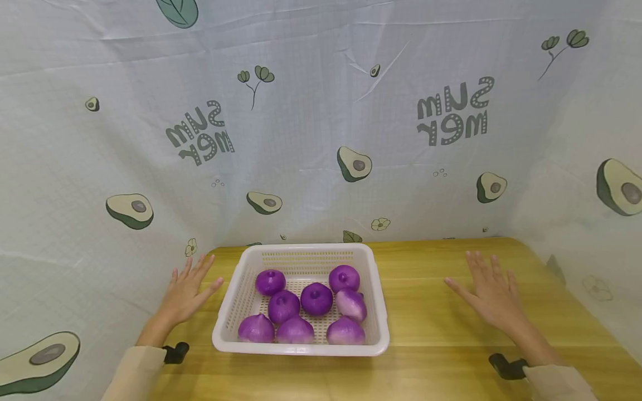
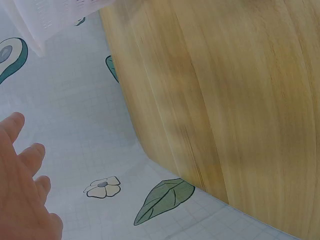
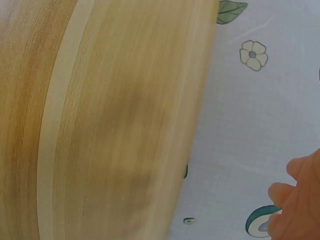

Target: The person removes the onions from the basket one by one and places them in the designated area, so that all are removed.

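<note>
Now both hands, left hand (image 1: 186, 291) and right hand (image 1: 494, 294), hover flat and empty either side of the basket (image 1: 301, 350) of purple onions (image 1: 316, 299); pre-grasp stage, next probably closing on the rims.

**Wood table, printed cloth backdrop**

Light wood table (image 1: 441, 334), grain running left to right, rounded far corners. Pale grid-pattern cloth (image 1: 321, 111) hangs behind it and wraps both sides, creased near the top. Prints on the cloth: halved avocados (image 1: 354, 164), mirrored grey lettering (image 1: 453, 114) in two spots, small flowers (image 1: 380, 224), a green leaf (image 1: 178, 11) at the top edge, thin sprigs (image 1: 257, 78). Both wrist views show the cloth running under the table edge, with a flower and a leaf print close to it.
</note>
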Demonstrator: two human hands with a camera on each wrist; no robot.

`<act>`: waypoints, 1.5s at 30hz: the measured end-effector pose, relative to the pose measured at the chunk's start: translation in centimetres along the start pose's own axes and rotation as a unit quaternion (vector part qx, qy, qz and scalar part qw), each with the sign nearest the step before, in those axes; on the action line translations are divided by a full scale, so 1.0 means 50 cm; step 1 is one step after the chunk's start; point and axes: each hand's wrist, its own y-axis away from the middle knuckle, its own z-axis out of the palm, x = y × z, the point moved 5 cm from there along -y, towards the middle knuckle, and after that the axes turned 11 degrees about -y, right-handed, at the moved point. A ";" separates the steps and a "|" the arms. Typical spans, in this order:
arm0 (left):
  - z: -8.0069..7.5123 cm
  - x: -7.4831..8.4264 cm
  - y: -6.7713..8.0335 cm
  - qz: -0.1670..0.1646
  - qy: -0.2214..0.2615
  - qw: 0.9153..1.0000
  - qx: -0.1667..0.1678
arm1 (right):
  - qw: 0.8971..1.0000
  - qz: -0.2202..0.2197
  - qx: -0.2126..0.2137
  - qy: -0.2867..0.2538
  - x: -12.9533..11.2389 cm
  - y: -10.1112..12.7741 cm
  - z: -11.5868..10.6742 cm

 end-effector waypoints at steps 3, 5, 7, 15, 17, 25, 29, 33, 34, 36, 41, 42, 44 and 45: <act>0.001 0.000 0.002 0.000 -0.003 1.000 -0.002 | 1.000 0.000 -0.002 -0.002 0.000 -0.001 0.004; 0.000 0.000 0.003 0.000 -0.005 1.000 -0.002 | 1.000 -0.001 -0.003 -0.004 0.000 -0.004 0.006; -0.001 -0.002 0.003 -0.001 -0.008 1.000 -0.003 | 1.000 -0.002 -0.004 -0.006 0.001 -0.007 0.008; 0.004 0.000 0.002 0.007 0.068 0.998 -0.019 | 0.999 -0.029 0.006 -0.033 -0.006 -0.042 -0.003; 0.010 0.005 -0.002 0.013 0.135 0.990 -0.036 | 0.997 -0.037 -0.001 -0.067 -0.020 -0.052 -0.010; 0.034 0.029 -0.008 0.006 0.345 0.932 -0.113 | 0.969 -0.026 -0.066 -0.236 -0.093 -0.088 -0.030; 0.047 0.033 -0.006 -0.001 0.399 0.908 -0.125 | 0.957 -0.052 -0.078 -0.274 -0.136 -0.111 -0.030; 0.059 0.033 -0.005 -0.004 0.450 0.882 -0.139 | 0.939 -0.076 -0.103 -0.320 -0.179 -0.133 -0.022; 0.061 0.034 -0.005 -0.006 0.461 0.876 -0.142 | 0.933 -0.079 -0.111 -0.333 -0.188 -0.138 -0.019; 0.065 0.036 -0.004 -0.010 0.484 0.862 -0.152 | 0.922 -0.076 -0.130 -0.356 -0.203 -0.148 -0.012; 0.078 0.036 0.000 -0.028 0.515 0.840 -0.169 | 0.899 -0.072 -0.173 -0.397 -0.236 -0.172 0.007; 0.081 0.036 0.001 -0.026 0.516 0.838 -0.172 | 0.896 -0.075 -0.178 -0.400 -0.242 -0.176 0.010; 0.084 0.038 0.002 -0.025 0.523 0.834 -0.176 | 0.892 -0.083 -0.188 -0.402 -0.252 -0.185 0.017; 0.085 0.039 0.003 -0.022 0.524 0.832 -0.179 | 0.890 -0.088 -0.192 -0.404 -0.257 -0.189 0.020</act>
